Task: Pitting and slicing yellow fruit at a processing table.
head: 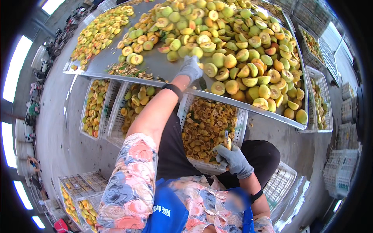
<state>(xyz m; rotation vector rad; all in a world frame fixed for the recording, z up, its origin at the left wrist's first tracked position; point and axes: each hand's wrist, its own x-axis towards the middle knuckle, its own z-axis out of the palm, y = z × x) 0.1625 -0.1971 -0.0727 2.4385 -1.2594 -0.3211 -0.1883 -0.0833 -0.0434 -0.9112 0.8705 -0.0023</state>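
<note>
My left hand (191,70), in a grey glove, reaches over the near edge of a metal table (163,65). Its fingertips are against a yellow-green stone fruit (196,52) at the front of a large heap of whole and halved fruit (242,52). The fingers are partly hidden, so I cannot tell whether they grip it. My right hand (233,160), also gloved in grey, is closed around a small hand tool (227,142) with a wooden-looking handle and a metal end. It is above a white plastic crate (242,125) of brownish-yellow fruit scraps (204,128) between my legs.
Smaller fruit pieces (102,32) are spread at the table's left. Pits and scraps (131,70) lie near its front lip. Crates of fruit stand below left (94,107) and beside the right end (319,102). Stacked crates (84,189) are at lower left.
</note>
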